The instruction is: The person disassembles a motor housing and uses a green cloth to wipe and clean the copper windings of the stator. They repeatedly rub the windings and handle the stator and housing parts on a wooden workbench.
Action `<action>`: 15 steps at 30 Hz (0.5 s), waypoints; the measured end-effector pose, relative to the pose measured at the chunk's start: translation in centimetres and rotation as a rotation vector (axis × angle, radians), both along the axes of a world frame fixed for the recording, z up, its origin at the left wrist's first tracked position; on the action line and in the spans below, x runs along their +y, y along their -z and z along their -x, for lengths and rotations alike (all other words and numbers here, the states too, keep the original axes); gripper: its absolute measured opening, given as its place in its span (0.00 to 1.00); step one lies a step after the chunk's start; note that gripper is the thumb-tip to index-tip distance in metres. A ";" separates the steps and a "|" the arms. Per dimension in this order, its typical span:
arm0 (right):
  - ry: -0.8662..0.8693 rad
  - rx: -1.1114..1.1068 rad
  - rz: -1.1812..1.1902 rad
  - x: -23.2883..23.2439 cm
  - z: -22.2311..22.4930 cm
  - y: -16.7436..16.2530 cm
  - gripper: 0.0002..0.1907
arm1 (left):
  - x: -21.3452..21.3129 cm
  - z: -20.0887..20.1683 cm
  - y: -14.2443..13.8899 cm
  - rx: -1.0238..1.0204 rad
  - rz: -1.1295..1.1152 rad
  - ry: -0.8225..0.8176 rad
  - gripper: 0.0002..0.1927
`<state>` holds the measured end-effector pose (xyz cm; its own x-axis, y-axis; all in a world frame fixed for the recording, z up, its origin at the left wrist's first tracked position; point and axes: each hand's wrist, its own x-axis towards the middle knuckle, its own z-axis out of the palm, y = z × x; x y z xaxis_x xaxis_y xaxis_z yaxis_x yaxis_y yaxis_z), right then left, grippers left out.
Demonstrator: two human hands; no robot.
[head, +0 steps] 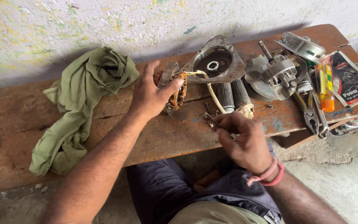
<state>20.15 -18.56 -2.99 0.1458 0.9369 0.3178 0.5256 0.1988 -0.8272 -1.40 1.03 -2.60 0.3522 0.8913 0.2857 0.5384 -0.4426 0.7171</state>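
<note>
Left hand [152,93] fingers clamped on copper-wound stator [175,89], upright on table [13,120]; heavy, rigid, windings fragile, so grip the steel core. Right hand [243,139] fingers pinched together on small screw [209,118]

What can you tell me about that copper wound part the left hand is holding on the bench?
The stator is a ring with coppery-orange wire windings set in a grey metal frame. It stands on edge on the worn wooden bench, gripped by the left hand, thumb across its front. A pale cable leads from it toward the right hand. Behind it lies a grey metal housing.
</note>
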 end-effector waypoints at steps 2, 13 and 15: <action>-0.029 0.001 -0.023 0.7 1.0 -0.2 0.08 | 0.6 0.3 0.8 -0.100 0.084 0.052 0.43; -0.171 -0.264 -0.268 5.8 3.7 -0.5 0.18 | 5.8 2.3 1.0 -0.563 0.496 0.503 0.37; -0.163 -0.370 -0.360 7.1 4.1 -0.6 0.19 | 5.7 2.1 1.0 -0.602 0.529 0.484 0.36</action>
